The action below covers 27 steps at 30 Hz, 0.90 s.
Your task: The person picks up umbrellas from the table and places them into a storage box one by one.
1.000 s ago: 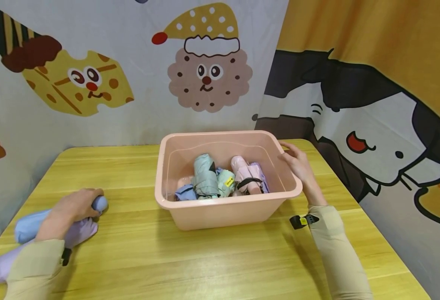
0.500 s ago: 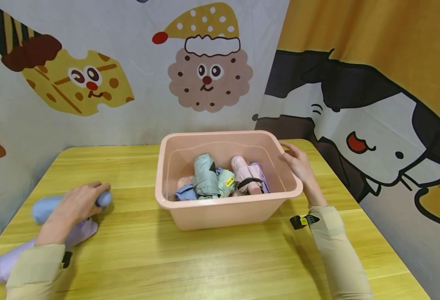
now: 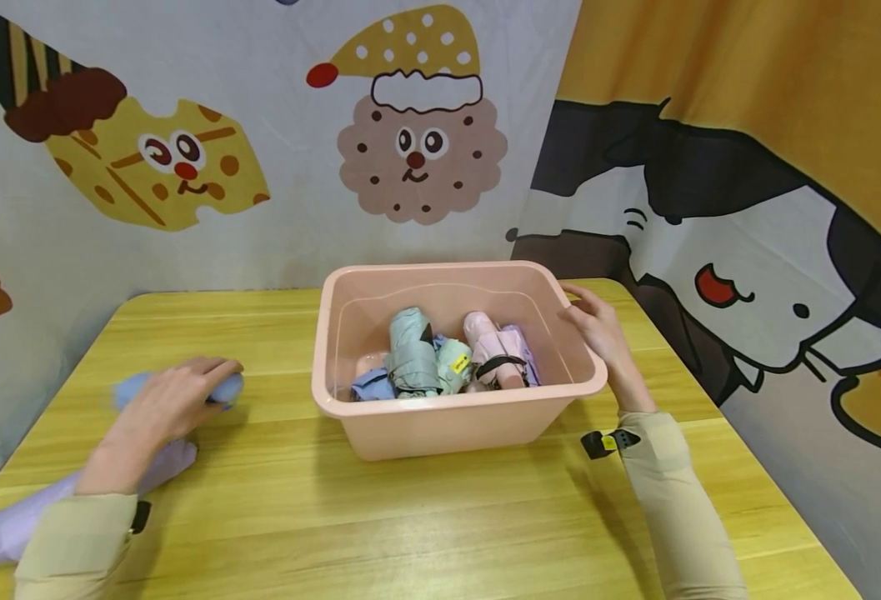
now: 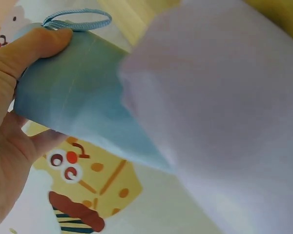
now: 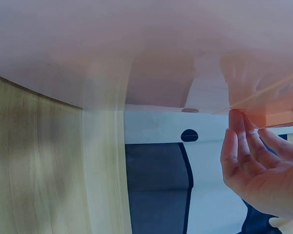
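My left hand (image 3: 170, 404) grips a blue folded umbrella (image 3: 227, 389) around its handle end, left of the bin. The left wrist view shows its light-blue cord loop (image 4: 95, 13) beside the thumb. A lilac folded umbrella (image 3: 31, 521) lies on the table partly under my left forearm and fills the right of that wrist view. Across the table, my right hand (image 3: 598, 329) holds the right rim of a pink plastic bin (image 3: 448, 425), fingertips against its outer wall in the right wrist view. Inside the bin lie a grey-green umbrella (image 3: 413, 354) and a pink umbrella (image 3: 488, 342).
More folded fabric shows in the bin: a blue piece (image 3: 372, 385), a pale green one with a yellow tag (image 3: 458, 362) and a purple one (image 3: 521, 350). The bin stands on a yellow wood-grain table (image 3: 440, 525). A cartoon-printed cloth (image 3: 282, 192) hangs behind.
My left hand has moved right and toward the back with the blue umbrella, away from the lilac one, which stays put. My right hand and the bin have not moved.
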Available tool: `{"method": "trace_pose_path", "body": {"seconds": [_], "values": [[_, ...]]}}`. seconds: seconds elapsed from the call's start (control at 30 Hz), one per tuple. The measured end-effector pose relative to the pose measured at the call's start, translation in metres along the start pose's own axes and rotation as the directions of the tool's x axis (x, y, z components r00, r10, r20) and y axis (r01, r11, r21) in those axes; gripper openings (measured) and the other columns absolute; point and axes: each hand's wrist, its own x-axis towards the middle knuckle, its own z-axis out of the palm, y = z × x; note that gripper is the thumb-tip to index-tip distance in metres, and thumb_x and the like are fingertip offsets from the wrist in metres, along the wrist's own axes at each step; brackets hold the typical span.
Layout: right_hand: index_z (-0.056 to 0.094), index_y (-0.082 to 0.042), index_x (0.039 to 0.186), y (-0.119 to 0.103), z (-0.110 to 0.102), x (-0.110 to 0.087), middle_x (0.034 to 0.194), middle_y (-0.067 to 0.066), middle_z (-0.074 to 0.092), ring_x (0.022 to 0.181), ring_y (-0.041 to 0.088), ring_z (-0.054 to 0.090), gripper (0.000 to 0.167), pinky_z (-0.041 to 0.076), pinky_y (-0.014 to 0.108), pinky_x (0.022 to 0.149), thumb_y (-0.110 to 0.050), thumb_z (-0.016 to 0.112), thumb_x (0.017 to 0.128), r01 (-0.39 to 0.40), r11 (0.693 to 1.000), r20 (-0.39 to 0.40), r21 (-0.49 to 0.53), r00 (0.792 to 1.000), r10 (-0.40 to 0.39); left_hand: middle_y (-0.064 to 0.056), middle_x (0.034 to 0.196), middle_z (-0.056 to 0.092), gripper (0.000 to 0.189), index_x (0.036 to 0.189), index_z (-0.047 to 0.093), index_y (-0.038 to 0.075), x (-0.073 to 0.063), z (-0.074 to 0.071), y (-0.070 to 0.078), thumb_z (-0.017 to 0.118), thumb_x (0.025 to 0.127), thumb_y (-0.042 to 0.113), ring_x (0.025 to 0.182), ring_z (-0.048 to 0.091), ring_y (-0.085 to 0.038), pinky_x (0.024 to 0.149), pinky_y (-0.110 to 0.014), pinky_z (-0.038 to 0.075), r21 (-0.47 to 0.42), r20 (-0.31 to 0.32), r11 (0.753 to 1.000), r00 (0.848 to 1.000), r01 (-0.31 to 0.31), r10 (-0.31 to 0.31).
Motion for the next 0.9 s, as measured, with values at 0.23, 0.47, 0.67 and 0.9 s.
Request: {"method": "trace_pose_path", "body": {"seconds": [0.23,0.47,0.67,0.9], "values": [[0.042,-0.008,0.143,0.000,0.000,0.001,0.120,0.030,0.057,0.071,-0.004,0.058,0.052,0.052,0.015,0.065,-0.018,0.052,0.092,0.002,1.000,0.006,0.001,1.000,-0.002,-0.019,0.104,0.066,0.057,0.112,0.060,-0.001,0.011,-0.004,0.012,0.084,0.061,0.001,0.093,0.064,-0.038,0.074,-0.048,0.054,0.029,-0.017,0.998,0.998,-0.054,0.055],[0.043,-0.009,0.142,0.000,0.001,0.001,0.120,0.028,0.057,0.072,-0.003,0.058,0.052,0.052,0.015,0.065,-0.018,0.052,0.092,-0.005,1.000,0.004,-0.006,1.000,0.005,-0.022,0.109,0.064,0.056,0.115,0.058,-0.004,0.016,-0.007,0.018,0.083,0.066,0.004,0.097,0.062,-0.039,0.077,-0.049,0.054,0.071,0.043,0.997,0.999,-0.025,0.022],[0.042,-0.007,0.143,0.000,0.000,0.002,0.120,0.029,0.057,0.071,-0.004,0.058,0.052,0.052,0.015,0.065,-0.017,0.051,0.092,0.002,1.000,0.009,0.001,1.000,-0.002,-0.021,0.109,0.064,0.055,0.114,0.058,-0.004,0.014,-0.011,0.021,0.083,0.066,0.004,0.096,0.062,-0.040,0.071,-0.048,0.055,0.111,0.031,0.994,0.999,-0.018,0.015],[0.043,-0.008,0.142,-0.001,0.000,0.000,0.117,0.027,0.057,0.072,-0.004,0.058,0.052,0.052,0.015,0.065,-0.017,0.051,0.092,0.003,1.000,0.006,-0.004,1.000,-0.003,-0.020,0.106,0.063,0.060,0.111,0.058,-0.004,0.009,-0.017,0.025,0.087,0.059,0.005,0.091,0.061,-0.039,0.063,-0.047,0.054,0.164,-0.095,0.985,0.993,-0.055,0.071]]}}
